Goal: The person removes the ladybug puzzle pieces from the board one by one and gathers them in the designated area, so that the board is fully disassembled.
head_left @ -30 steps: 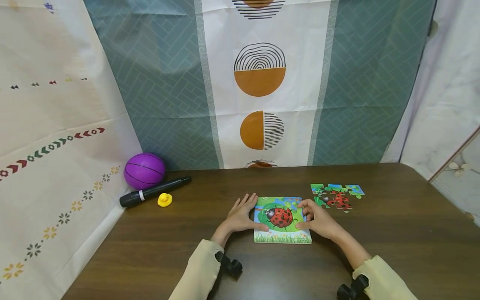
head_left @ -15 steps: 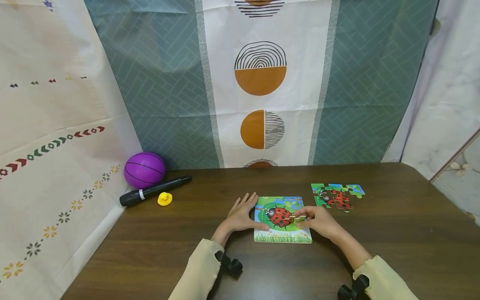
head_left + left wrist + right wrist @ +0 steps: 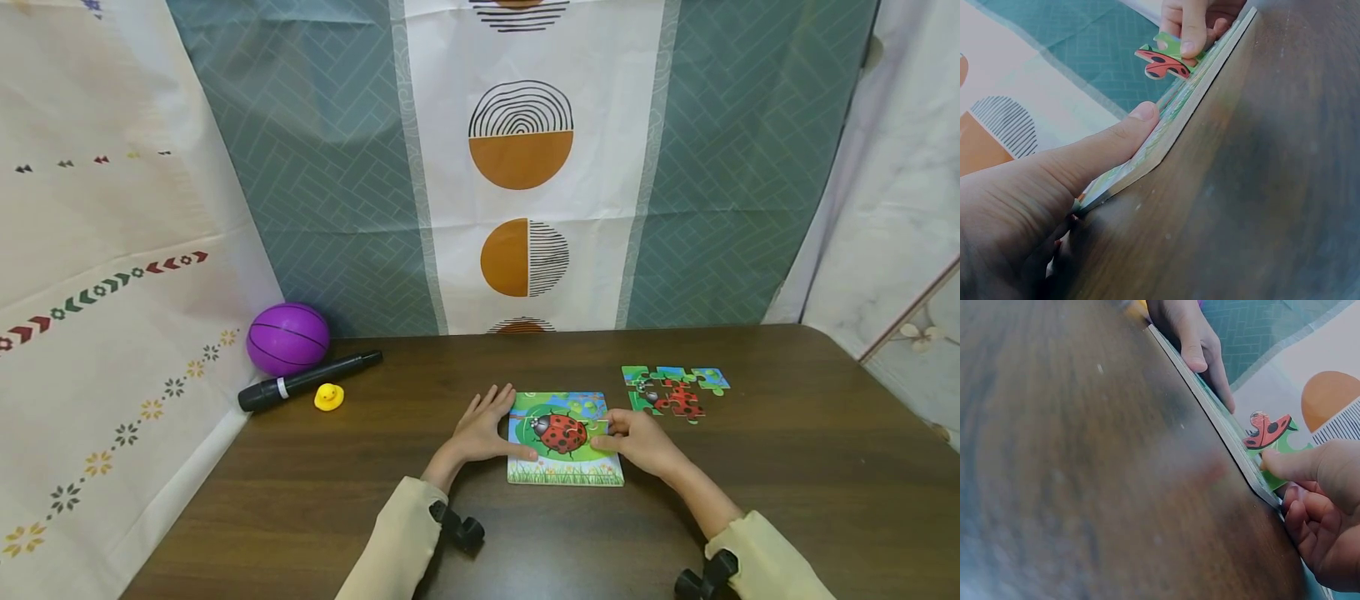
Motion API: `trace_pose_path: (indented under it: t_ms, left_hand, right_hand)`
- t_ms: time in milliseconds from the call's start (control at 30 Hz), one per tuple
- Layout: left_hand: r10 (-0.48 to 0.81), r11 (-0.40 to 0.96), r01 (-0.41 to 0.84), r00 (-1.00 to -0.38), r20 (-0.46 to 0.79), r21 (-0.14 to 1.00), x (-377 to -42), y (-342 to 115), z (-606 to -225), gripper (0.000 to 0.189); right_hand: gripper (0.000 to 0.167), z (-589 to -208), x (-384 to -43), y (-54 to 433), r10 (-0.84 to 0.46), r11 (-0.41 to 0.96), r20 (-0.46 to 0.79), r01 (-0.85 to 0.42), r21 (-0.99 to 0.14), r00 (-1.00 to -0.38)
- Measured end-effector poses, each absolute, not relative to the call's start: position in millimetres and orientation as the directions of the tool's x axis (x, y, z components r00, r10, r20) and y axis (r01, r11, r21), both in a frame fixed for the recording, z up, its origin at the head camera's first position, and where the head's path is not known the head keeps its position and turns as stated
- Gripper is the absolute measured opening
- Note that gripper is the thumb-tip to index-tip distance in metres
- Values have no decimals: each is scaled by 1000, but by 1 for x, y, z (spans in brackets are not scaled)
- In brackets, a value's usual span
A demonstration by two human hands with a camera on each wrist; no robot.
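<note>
A ladybug puzzle board point(image 3: 562, 477) lies flat on the table. My left hand point(image 3: 481, 433) rests at its left side with straight, spread fingers, the thumb pressing on the board's face. At the right side, my right hand point(image 3: 641, 442) pinches a puzzle piece point(image 3: 1270, 432) between thumb and fingers. Red wing with black spots and green background show on this piece, which is tilted up off the board in both wrist views. More puzzle pieces point(image 3: 681, 402) lie loosely joined on the table beyond my right hand.
Far left on the brown table point(image 3: 787, 492) are a purple ball point(image 3: 288, 339), a black marker-like stick point(image 3: 311, 382) and a yellow rubber duck point(image 3: 328, 397). Patterned cloth point(image 3: 517, 167) hangs behind the table's back edge.
My right hand's fingers have shifted on the piece at the board's right side, which showed its light edge half a second ago. My left hand stays in place.
</note>
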State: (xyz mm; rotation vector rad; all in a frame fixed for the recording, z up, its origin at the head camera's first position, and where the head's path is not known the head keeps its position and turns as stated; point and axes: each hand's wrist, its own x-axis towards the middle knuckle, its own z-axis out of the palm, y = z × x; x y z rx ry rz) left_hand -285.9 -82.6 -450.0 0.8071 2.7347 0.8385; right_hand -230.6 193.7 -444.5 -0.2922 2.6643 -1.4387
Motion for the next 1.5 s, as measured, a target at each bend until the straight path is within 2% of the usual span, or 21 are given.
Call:
trace_pose_path:
  t_ms: [433, 667, 900, 1233, 1500]
  left_hand:
    - [540, 697, 442, -842, -7, 565, -285, -82, -450, 110]
    - [536, 702, 446, -844, 1, 555, -286, -81, -449, 109]
    - [540, 691, 444, -842, 1, 570, -285, -83, -451, 109]
    - [540, 694, 442, -842, -5, 568, -285, -82, -451, 109]
    - [532, 699, 434, -847, -8, 568, -283, -81, -449, 109]
  right_hand:
    - [25, -444, -233, 195, -207, 516, -22, -91, -852, -978]
    - [35, -446, -235, 198, -203, 493, -14, -90, -865, -979]
    - [30, -450, -236, 199, -209, 487, -14, -91, -869, -978]
    - [41, -452, -234, 197, -177, 489, -32, -59, -870, -984]
    - [34, -451, -235, 197, -152, 452, -35, -38, -891, -988]
